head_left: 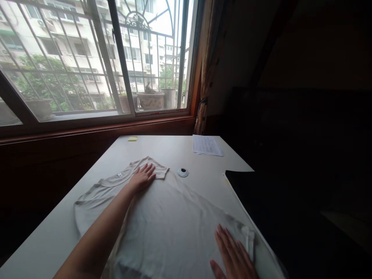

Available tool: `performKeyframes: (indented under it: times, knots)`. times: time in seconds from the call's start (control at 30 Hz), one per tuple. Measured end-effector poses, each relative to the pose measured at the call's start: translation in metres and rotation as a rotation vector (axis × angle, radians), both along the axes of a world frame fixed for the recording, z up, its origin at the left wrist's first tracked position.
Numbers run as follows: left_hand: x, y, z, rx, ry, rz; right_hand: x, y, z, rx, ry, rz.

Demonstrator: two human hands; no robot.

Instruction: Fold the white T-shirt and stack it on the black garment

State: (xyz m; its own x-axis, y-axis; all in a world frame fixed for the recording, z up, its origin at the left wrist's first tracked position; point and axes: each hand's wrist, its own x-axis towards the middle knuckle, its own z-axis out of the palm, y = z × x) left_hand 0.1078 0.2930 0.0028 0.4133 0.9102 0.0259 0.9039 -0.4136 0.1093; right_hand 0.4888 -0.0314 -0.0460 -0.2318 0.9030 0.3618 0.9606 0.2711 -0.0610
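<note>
A white T-shirt (162, 221) lies spread on a white table (162, 149), its neckline at the left and one short sleeve pointing away from me. My left hand (142, 178) rests flat on the shirt near that far sleeve, fingers stretched out. Close to the hem at the right, my right hand (232, 254) also lies flat on the cloth with its fingers extended. Neither hand grips the fabric. Slight wrinkles run through the shirt, and my left forearm covers part of its near side.
Printed sheets of paper (207, 145) lie at the table's far right, and a yellow sticky note (133, 138) at the far left. A round cable-hole ring (183, 172) sits just beyond the shirt. Black material (255, 201) overlaps the right edge. A window (95, 58) stands behind.
</note>
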Motion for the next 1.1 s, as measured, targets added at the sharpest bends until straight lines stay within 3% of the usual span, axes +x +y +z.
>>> performKeyframes:
  times: [0.37,0.67,0.9,1.1]
  knots:
    - [-0.045,0.014,-0.005,-0.025,0.002,0.250,0.017,0.106,0.033,-0.297,-0.055,0.111]
    - [-0.079,0.007,-0.005,-0.022,-0.013,0.444,0.014,0.176,0.052,-0.334,-0.068,0.234]
    - [-0.090,0.005,-0.008,-0.001,-0.063,0.449,0.015,0.191,0.055,-0.331,-0.066,0.273]
    - [-0.110,-0.015,0.005,0.125,-0.155,0.343,0.020,0.182,0.053,-0.323,-0.057,0.274]
